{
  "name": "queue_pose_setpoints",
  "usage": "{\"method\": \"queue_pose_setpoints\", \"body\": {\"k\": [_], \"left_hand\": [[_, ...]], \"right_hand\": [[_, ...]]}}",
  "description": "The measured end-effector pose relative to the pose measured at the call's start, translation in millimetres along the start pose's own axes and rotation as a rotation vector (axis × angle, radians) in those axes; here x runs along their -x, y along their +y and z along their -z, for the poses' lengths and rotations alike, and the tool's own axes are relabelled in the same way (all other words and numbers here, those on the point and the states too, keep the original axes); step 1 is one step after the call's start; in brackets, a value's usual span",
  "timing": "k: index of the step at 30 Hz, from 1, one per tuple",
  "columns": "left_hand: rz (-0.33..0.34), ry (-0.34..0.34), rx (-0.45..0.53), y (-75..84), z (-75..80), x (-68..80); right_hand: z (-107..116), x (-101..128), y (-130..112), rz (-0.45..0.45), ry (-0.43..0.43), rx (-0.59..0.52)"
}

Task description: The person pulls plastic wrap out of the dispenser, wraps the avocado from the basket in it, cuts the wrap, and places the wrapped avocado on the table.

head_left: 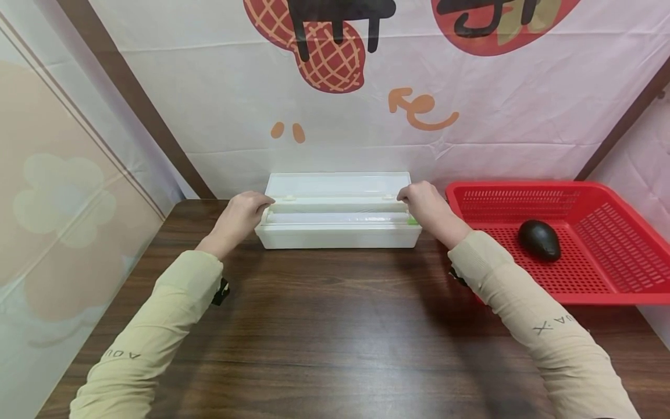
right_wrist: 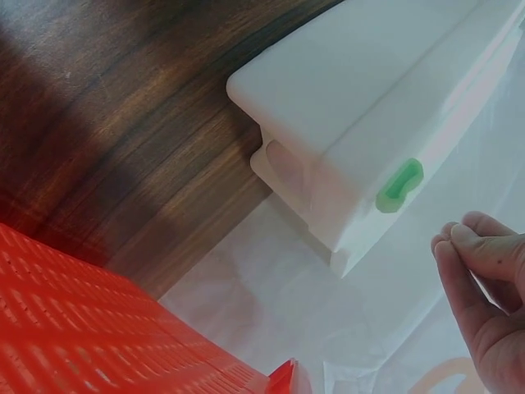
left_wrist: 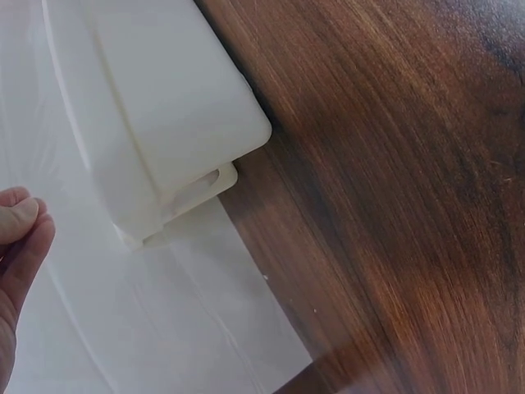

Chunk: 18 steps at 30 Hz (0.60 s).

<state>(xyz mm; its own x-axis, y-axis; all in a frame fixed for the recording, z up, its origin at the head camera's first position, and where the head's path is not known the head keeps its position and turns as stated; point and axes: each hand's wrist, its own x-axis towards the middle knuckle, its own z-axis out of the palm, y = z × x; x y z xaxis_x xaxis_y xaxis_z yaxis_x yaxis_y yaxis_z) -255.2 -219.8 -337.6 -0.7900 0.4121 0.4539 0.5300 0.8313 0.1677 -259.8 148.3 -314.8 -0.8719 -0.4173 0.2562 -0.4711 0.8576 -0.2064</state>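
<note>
1. Dispenser (head_left: 337, 218): a white wrap box stands on the table (head_left: 324, 326) at its far edge, against the backdrop (head_left: 235, 105). Its lid (head_left: 337, 183) is open and tilted back.
2. Roll (head_left: 337, 217): lies lengthwise inside the open box. A green tab (right_wrist: 399, 185) sits at the box's right end.
3. Left hand (head_left: 238, 218): rests at the left end of the box, fingers curled toward the rim. In the left wrist view, thumb and fingertip are pressed together; whether film lies between them cannot be told.
4. Right hand (head_left: 426, 206): rests at the right end of the box. In the right wrist view, the fingertips are pinched together just beside the tab; what they grip cannot be told.
5. Basket (head_left: 617, 291): red, just right of the box. It holds a dark avocado (head_left: 539, 240).
</note>
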Motion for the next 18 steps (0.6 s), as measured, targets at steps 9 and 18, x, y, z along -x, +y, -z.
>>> {"method": "queue_pose_setpoints", "body": {"k": [9,18], "left_hand": [[0.002,0.01,0.013,-2.2,1.4,-1.9],[0.012,0.008,0.029,-0.9,4.7,-3.2]], "right_hand": [[2.6,-2.9,-0.4,-0.033,-0.03,-0.027],[4.4,-5.1,-0.2,-0.035,-0.019,-0.036]]}}
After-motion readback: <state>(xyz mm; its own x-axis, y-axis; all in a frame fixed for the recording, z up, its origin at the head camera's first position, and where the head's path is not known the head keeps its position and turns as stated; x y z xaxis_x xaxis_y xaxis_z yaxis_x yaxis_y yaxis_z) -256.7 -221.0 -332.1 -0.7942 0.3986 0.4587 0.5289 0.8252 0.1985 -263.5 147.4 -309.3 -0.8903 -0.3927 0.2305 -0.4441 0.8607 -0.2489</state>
